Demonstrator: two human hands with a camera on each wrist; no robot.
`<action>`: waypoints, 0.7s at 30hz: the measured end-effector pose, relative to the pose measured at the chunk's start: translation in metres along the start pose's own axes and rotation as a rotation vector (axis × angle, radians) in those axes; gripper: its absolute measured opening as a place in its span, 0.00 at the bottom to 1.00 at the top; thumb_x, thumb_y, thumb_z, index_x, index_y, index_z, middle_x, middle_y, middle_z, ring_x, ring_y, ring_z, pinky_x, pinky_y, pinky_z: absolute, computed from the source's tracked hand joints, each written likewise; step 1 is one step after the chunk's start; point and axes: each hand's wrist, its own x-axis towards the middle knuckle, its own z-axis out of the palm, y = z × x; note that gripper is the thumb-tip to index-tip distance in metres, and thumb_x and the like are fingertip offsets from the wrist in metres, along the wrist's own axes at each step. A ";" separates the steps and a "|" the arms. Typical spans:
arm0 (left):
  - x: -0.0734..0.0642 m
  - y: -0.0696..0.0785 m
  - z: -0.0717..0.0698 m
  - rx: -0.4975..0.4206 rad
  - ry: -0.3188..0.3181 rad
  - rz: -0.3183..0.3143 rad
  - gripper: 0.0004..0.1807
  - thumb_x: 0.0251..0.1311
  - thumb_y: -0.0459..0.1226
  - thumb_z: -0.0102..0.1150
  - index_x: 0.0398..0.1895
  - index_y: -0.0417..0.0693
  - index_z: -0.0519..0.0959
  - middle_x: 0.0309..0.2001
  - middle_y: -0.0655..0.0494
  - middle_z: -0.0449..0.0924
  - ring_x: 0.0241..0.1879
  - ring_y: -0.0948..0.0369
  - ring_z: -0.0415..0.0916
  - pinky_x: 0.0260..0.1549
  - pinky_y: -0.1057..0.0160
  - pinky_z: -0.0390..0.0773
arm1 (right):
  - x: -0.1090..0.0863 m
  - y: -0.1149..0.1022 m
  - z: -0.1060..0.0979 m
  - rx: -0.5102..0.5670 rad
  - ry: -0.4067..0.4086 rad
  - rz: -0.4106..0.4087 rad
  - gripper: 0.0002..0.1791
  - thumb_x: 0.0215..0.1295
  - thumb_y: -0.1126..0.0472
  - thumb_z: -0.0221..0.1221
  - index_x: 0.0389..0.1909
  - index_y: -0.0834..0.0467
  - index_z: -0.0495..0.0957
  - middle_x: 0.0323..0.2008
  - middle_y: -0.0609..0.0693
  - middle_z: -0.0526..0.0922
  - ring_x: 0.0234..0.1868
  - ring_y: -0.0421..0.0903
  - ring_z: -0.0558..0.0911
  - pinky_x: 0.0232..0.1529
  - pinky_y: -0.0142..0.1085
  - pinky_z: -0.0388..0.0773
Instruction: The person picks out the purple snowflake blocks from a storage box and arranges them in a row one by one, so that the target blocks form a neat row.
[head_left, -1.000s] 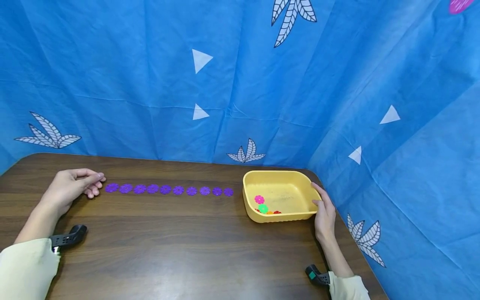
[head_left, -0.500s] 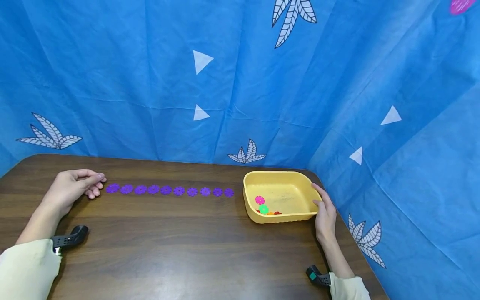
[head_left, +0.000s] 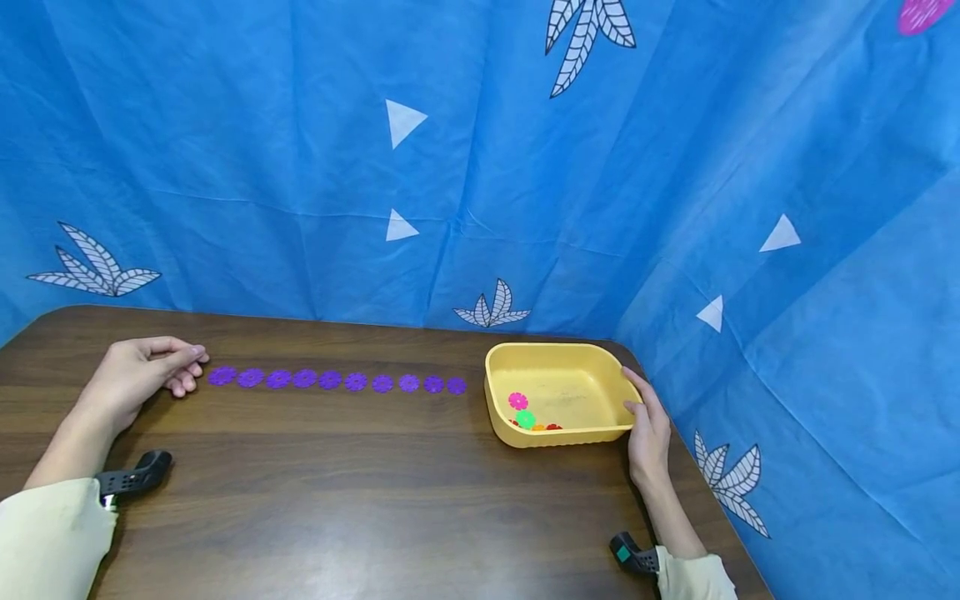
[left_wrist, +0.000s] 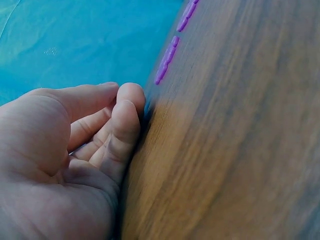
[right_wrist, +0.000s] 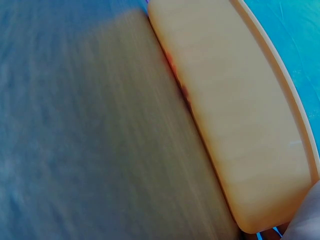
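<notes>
At the left end of a row of several flat purple notched discs, my left hand rests with its side on the table, fingers loosely curled. The left wrist view shows nothing held in that hand, and the nearest purple disc lies just beyond its fingertips. On the right, my right hand grips the right end of a yellow plastic basin, thumb over the rim and fingers along the outside. Inside the basin lie a pink disc, a green disc and partly hidden red and orange pieces.
The dark wood-grain table reaches back to a blue curtain with leaf and triangle prints. The curtain also hangs along the right side, close by the right hand. A black band with a small device sits on each wrist.
</notes>
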 end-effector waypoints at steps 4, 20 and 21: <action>-0.001 0.001 0.000 0.006 0.008 -0.008 0.13 0.77 0.41 0.59 0.36 0.48 0.88 0.25 0.60 0.86 0.20 0.63 0.82 0.21 0.65 0.83 | 0.001 0.000 0.000 -0.008 -0.003 -0.007 0.28 0.79 0.67 0.42 0.73 0.46 0.76 0.73 0.47 0.75 0.77 0.46 0.67 0.70 0.26 0.61; -0.021 -0.005 -0.017 0.095 0.036 0.042 0.14 0.77 0.42 0.59 0.42 0.39 0.86 0.26 0.58 0.85 0.21 0.59 0.82 0.20 0.62 0.82 | 0.002 -0.017 -0.010 -0.128 0.133 0.006 0.24 0.85 0.49 0.44 0.75 0.42 0.73 0.70 0.49 0.79 0.73 0.51 0.75 0.72 0.33 0.70; -0.022 -0.005 -0.017 0.114 0.051 0.045 0.16 0.77 0.42 0.59 0.42 0.37 0.85 0.26 0.59 0.85 0.21 0.59 0.81 0.20 0.63 0.82 | 0.003 -0.020 -0.012 -0.146 0.140 -0.006 0.24 0.85 0.47 0.44 0.75 0.43 0.72 0.71 0.49 0.79 0.73 0.52 0.75 0.74 0.39 0.71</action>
